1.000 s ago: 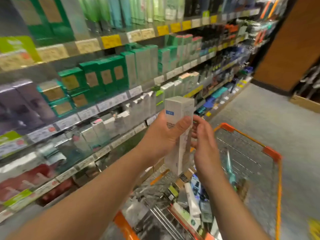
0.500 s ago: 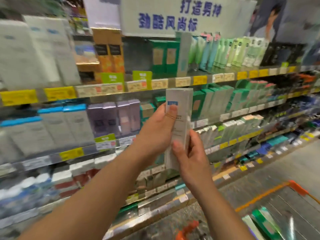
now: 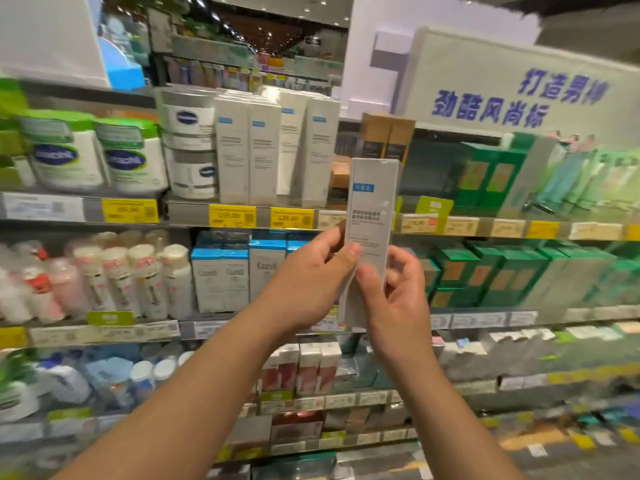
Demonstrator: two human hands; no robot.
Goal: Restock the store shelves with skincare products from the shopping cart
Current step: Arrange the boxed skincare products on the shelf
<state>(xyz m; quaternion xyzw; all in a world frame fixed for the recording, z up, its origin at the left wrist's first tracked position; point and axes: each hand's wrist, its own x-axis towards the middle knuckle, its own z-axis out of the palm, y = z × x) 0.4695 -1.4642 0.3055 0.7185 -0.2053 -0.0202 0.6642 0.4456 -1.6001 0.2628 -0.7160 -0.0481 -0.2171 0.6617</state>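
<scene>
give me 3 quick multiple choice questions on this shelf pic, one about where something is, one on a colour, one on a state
1. Where do the tall white cartons with small blue labels that match the held one stand?
A. top shelf, right of the stacked white jars
B. bottom shelf
C. in a cart

2. What colour are the lids of the two big white tubs at upper left?
A. red
B. green
C. black

3. How is the tall white carton with a blue label held?
A. lying on a shelf
B. by one hand only
C. upright, by both hands

Answers: 1 A, they line the top shelf beside the jars. 2 B, both lids are green. 3 C, left hand and right hand both pinch it.
</scene>
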